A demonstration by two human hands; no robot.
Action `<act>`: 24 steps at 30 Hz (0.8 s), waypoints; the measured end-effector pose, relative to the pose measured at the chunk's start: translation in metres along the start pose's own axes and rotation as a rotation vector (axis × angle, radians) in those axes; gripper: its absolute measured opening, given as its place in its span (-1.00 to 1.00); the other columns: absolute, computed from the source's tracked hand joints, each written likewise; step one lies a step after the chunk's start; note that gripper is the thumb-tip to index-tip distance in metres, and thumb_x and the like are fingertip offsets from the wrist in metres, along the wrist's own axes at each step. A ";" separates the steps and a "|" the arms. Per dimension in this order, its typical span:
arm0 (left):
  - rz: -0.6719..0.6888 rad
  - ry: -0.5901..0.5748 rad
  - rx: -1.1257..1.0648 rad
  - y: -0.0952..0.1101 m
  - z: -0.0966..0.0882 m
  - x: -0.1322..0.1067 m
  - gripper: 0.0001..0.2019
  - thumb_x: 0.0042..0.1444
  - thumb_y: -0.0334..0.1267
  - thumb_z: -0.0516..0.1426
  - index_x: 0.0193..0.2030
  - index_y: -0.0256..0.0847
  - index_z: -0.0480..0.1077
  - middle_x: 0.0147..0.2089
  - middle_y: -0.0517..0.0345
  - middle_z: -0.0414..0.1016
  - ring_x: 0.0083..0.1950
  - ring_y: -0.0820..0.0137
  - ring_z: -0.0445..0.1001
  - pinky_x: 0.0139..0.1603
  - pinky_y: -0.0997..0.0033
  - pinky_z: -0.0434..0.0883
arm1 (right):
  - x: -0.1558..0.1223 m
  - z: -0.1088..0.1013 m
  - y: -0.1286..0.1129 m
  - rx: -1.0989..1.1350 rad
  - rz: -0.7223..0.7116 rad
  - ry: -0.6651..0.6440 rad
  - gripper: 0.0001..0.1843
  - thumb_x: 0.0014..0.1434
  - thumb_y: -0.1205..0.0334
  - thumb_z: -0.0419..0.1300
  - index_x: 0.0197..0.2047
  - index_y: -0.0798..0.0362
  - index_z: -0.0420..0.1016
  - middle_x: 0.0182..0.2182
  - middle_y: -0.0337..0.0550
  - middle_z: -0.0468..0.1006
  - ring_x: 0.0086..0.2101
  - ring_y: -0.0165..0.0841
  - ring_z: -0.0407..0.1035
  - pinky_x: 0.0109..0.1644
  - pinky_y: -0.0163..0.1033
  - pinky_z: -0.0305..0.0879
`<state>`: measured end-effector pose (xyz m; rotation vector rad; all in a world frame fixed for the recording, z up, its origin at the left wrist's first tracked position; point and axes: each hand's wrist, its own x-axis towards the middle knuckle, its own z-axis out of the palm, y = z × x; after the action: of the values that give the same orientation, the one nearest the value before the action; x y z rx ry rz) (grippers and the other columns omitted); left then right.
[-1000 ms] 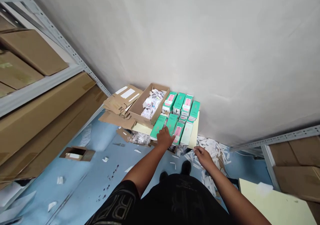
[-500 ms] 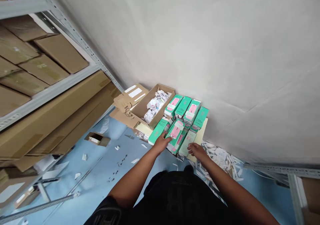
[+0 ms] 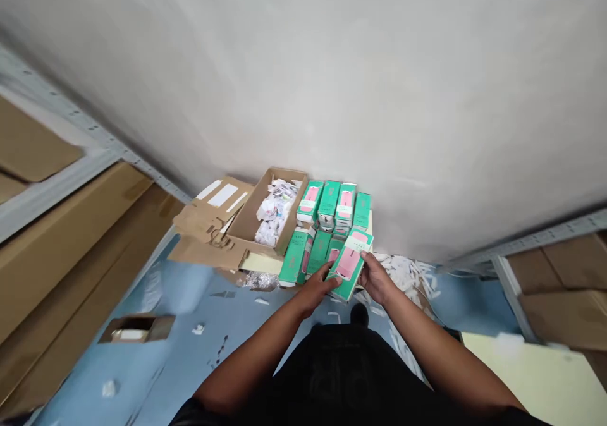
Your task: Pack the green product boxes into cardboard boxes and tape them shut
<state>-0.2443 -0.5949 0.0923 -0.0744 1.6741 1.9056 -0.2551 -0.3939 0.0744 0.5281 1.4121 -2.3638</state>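
Several green boxes with pink panels (image 3: 327, 214) lie stacked in rows on the floor against the white wall. One green and pink box (image 3: 351, 260) is lifted off the front of the pile. My left hand (image 3: 322, 282) grips its near left corner. My right hand (image 3: 374, 277) holds its right side, fingers wrapped on the edge. Both forearms reach forward from my dark clothing.
An open cardboard box of crumpled white packets (image 3: 268, 214) sits left of the pile, on flattened cardboard (image 3: 208, 224). White paper scraps (image 3: 408, 274) litter the blue floor at the right. Metal shelving with brown cartons (image 3: 71, 236) stands left; another shelf (image 3: 545, 261) stands right.
Both hands have closed on one green and pink box and raised it from the front row. The view has swung back to the right.
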 end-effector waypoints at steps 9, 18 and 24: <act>-0.095 -0.437 0.261 -0.020 0.067 0.002 -0.26 0.16 0.19 0.23 0.38 -0.17 0.30 0.19 -0.09 0.54 0.04 0.14 0.56 -0.09 0.25 0.51 | -0.108 -0.055 0.035 0.309 -0.090 0.489 -0.59 0.17 -0.03 0.30 0.00 0.00 0.45 -0.16 -0.04 0.71 -0.14 -0.10 0.62 -0.10 0.01 0.61; 0.188 -0.523 0.670 -0.052 0.230 -0.016 -0.24 -0.08 -0.15 0.39 0.31 -0.18 0.35 0.31 -0.10 0.39 0.27 0.08 0.41 0.25 0.17 0.39 | -0.227 -0.162 0.078 0.516 -0.443 0.787 -0.50 0.20 -0.21 0.22 0.07 -0.07 0.44 0.05 -0.04 0.65 0.08 -0.04 0.53 -0.04 0.05 0.59; 0.023 -0.671 0.688 -0.097 0.349 -0.032 -0.34 -0.05 -0.26 0.31 0.26 -0.18 0.38 0.05 0.03 0.56 -0.06 0.25 0.55 -0.10 0.35 0.49 | -0.325 -0.263 0.128 0.293 -0.295 1.002 -0.31 0.19 -0.36 0.20 0.19 -0.07 0.37 0.12 0.04 0.57 -0.03 -0.10 0.57 -0.09 -0.03 0.57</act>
<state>-0.0560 -0.2837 0.0910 0.7654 1.7172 1.0783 0.1259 -0.1869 0.0160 1.8944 1.5462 -2.6650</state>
